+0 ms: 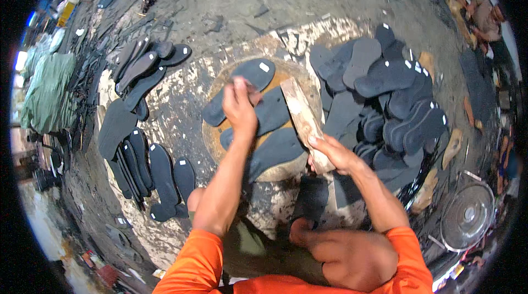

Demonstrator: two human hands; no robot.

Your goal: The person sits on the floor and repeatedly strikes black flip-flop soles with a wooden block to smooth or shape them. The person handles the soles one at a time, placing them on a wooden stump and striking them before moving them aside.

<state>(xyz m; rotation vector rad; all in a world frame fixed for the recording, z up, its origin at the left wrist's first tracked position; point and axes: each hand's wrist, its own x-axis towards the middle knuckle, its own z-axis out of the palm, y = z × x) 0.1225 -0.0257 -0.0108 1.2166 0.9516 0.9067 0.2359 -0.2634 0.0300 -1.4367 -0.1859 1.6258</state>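
My right hand [334,154] is wrapped round the lower end of a flat wooden piece [297,108], worn and pale, that slants up to the left. My left hand [241,106] is over the upper of three black shoe soles; its fingers are blurred, so whether they grip anything is unclear. That upper sole [257,71] has a small white label near its far end. Below it are a middle sole [270,111] and a lower sole [279,148], partly covered by the wooden piece. All three lie on a round yellowish-brown board [283,172].
A large heap of black soles [385,77] lies to the right, many with white labels. More soles [159,165] are grouped on the left of the worn mat [181,96]. A round fan [468,214] stands at the lower right; a green sack [49,90] is far left.
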